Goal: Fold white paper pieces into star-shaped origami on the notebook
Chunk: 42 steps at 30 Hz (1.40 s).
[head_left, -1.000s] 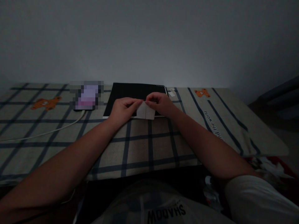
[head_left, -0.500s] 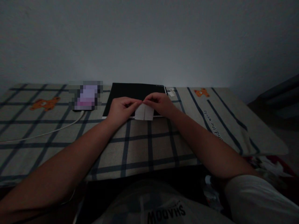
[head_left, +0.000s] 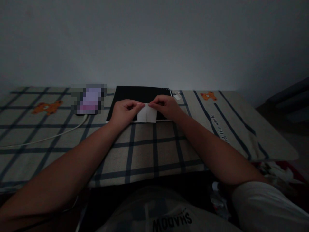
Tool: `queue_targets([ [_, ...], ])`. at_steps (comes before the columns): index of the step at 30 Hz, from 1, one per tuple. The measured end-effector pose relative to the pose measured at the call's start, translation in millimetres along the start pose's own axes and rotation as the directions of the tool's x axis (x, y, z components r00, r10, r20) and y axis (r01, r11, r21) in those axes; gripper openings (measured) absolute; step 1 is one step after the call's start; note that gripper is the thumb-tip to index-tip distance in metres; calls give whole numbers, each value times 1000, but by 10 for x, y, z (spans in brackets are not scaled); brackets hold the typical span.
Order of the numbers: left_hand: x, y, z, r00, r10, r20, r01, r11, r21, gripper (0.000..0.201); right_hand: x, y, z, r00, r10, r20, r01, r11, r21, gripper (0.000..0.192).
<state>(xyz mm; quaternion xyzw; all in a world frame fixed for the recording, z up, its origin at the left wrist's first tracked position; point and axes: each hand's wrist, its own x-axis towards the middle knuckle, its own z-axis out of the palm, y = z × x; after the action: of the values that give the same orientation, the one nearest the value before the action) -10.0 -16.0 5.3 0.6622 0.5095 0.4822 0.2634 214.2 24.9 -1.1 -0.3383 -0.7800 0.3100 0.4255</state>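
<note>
A small white piece of paper [head_left: 147, 115] with a vertical line down its middle is held over the near edge of a black notebook [head_left: 140, 93]. My left hand [head_left: 124, 111] pinches its upper left part between thumb and forefinger. At the upper right, my right hand [head_left: 166, 106] grips the same paper with thumb and fingertips. The two sets of fingertips are a little apart, and the paper's top edge shows between them. Its lower edge hangs slightly past the notebook's white border.
A phone [head_left: 89, 100], its screen blurred, lies left of the notebook with a white cable [head_left: 60, 133] attached. White scraps [head_left: 177, 95] sit by the notebook's right edge. A checked cloth [head_left: 145, 151] covers the table. A plastic bottle [head_left: 218, 196] stands below at the right.
My fingertips have moved slightly apart along the paper's top edge, showing more of it. The paper has shifted a little left and up. Phone and notebook stay put.
</note>
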Motion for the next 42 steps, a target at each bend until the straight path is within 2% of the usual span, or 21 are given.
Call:
queue_targets([
  [4, 9, 6, 0, 996, 65, -60, -63, 997, 33, 17, 13, 47, -11, 998, 61, -23, -60, 996, 66, 42],
  [9, 37, -45, -6, 997, 26, -66, -24, 999, 43, 19, 12, 7, -44, 998, 6, -67, -6, 1000, 6, 58],
  [17, 54, -109, -16, 985, 116, -130, -108, 992, 68, 24, 9, 31, -44, 999, 23, -30, -20, 996, 91, 51],
  [23, 42, -75, -17, 994, 48, -102, -49, 999, -7, 25, 4, 34, -56, 985, -138, -105, 127, 987, -101, 51],
  [28, 99, -135, -2, 983, 20, -181, -25, 999, -27, 34, -7, 46, -47, 953, -246, -177, 197, 947, -253, 51],
  [31, 131, -152, 5, 980, -67, -186, 58, 997, -51, 28, -17, 65, -72, 926, -319, -201, 233, 903, -360, 45],
  [33, 130, -130, 10, 986, -123, -111, 114, 990, -81, 30, -27, 63, -81, 921, -354, -163, 256, 866, -430, 42],
  [36, 105, -72, 22, 989, -145, 17, 146, 981, -131, 42, -43, 31, -59, 926, -376, -41, 305, 807, -505, 41],
  [42, 70, -25, 39, 984, -172, 55, 179, 969, -170, 29, -64, -48, 22, 895, -397, 204, 437, 685, -583, 37],
])
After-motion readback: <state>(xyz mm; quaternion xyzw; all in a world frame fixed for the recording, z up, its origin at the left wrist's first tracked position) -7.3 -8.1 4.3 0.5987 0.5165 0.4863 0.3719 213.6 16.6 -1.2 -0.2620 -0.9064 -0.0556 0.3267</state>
